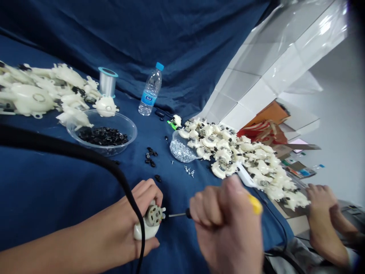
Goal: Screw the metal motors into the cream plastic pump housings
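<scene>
Low in the head view, my left hand (139, 213) is closed around a small cream plastic part (146, 231) with a round metal motor (154, 215) in it. My right hand (225, 224) grips a screwdriver by its yellow and black handle (256, 204). The thin metal shaft (177, 215) points left, its end at or close to the right side of the held part; whether they touch is hard to tell. A black cable passes in front of my left hand.
Cream parts lie heaped at left and right. A clear bowl (131, 133) holds black pieces; a smaller bowl (174, 149) holds screws. A water bottle (150, 91) and a wire spool (107, 82) stand behind. Another person's hands (322, 198) are at far right.
</scene>
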`<state>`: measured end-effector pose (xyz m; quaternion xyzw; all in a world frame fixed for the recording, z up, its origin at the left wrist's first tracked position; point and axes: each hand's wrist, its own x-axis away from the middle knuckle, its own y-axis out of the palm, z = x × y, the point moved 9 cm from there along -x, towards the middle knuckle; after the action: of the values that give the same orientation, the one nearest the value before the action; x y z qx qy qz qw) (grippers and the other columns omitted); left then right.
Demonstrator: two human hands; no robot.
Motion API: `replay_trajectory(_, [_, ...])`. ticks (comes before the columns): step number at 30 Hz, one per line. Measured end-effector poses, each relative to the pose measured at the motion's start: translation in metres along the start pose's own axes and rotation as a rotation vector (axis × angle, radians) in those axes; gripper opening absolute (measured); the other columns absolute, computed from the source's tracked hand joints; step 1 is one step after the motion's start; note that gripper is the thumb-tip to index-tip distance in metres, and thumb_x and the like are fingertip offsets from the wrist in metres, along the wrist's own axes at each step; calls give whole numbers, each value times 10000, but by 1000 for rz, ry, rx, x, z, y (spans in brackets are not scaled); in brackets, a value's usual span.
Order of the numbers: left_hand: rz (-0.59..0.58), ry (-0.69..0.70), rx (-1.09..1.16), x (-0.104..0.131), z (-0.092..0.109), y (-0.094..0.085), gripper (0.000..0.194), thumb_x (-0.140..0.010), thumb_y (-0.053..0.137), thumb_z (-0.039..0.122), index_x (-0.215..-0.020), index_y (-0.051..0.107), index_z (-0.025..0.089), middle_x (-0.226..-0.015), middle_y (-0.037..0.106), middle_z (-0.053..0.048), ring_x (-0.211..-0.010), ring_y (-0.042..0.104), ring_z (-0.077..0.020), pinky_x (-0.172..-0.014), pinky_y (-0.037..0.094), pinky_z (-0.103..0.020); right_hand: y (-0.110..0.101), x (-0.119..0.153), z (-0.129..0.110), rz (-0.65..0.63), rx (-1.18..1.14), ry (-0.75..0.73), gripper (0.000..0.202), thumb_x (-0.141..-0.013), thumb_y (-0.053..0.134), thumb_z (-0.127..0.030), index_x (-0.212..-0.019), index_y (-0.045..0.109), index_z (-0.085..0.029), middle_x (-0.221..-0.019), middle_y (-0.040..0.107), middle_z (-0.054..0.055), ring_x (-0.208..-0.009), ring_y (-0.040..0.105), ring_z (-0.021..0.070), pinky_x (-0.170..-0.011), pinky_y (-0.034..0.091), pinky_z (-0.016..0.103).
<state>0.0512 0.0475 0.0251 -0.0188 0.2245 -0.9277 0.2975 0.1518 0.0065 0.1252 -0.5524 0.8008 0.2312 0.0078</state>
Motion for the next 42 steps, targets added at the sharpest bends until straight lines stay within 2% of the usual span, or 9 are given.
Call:
replay_trajectory(10, [22, -13, -5, 1, 4, -3, 457, -627, 627, 21, -928, 393, 274, -990, 455, 57, -908, 457, -185, -788, 380, -326, -2, 0, 2, 9, 14, -65, 552, -971, 631, -387, -579, 288, -208, -469, 202, -109, -409, 160, 68, -414, 269, 220])
replay_trajectory(13, [-12, -27, 12, 0, 4, -1, 432, -656, 634, 48, -940, 396, 269, -1005, 459, 50, -923, 464, -193, -804, 386, -338, -2, -1, 6, 17, 44, -42, 552, -958, 656, -369, -568, 300, -207, -464, 215, -110, -406, 152, 62, -400, 241, 217])
replay_trajectory(21, [7, -77, 52, 1, 2, -3, 452, -645, 636, 52, -953, 397, 281, -982, 462, 57, -884, 476, -182, -775, 393, -335, -2, 0, -4, 33, 16, -33, 531, -969, 636, -353, -579, 306, -207, -467, 190, -109, -403, 141, 68, -398, 230, 227])
replay_trajectory(26, [-6, -50, 44, 5, 0, 0, 449, -653, 655, 95, -963, 388, 280, -1029, 477, 38, -939, 487, -199, -796, 408, -344, 4, -5, -8, -19, 2, -56, 567, -983, 593, -318, -550, 249, -196, -454, 156, -104, -379, 148, 66, -396, 242, 235])
replay_trajectory(28, [-3, -51, 43, 5, -1, -1, 442, -657, 630, 100, -984, 396, 285, -1007, 480, 42, -909, 498, -195, -788, 411, -343, 5, -5, -6, -18, 7, -49, 553, -946, 652, -324, -564, 271, -205, -463, 177, -110, -387, 137, 63, -386, 219, 232])
replay_trajectory(31, [-30, -74, 56, 4, -1, -1, 399, -681, 627, 149, -974, 390, 282, -1030, 488, 25, -916, 510, -204, -801, 411, -354, 3, -4, 1, 19, 37, -2, 553, -933, 670, -351, -554, 293, -208, -447, 189, -111, -388, 137, 62, -384, 221, 237])
replay_trajectory(34, [-46, -103, 70, 4, 1, -1, 423, -683, 650, 225, -996, 370, 282, -1090, 480, -2, -943, 500, -222, -810, 414, -362, 6, -3, -4, 8, 24, -41, 589, -939, 669, -364, -544, 264, -199, -431, 169, -107, -368, 145, 63, -381, 223, 245])
replay_trajectory(38, [-25, -185, 70, 5, -2, -1, 423, -656, 614, 178, -995, 382, 279, -1007, 491, 27, -866, 503, -194, -766, 409, -327, 4, -2, 5, 35, 39, 39, 564, -908, 706, -353, -556, 291, -206, -453, 209, -103, -389, 169, 65, -377, 184, 230])
replay_trajectory(42, [-36, -118, 38, 4, 2, 1, 418, -661, 634, 188, -984, 383, 274, -1043, 496, 10, -905, 507, -209, -790, 408, -341, 4, -2, -2, 30, 13, -34, 581, -936, 666, -342, -561, 246, -199, -448, 165, -108, -383, 142, 63, -390, 228, 236])
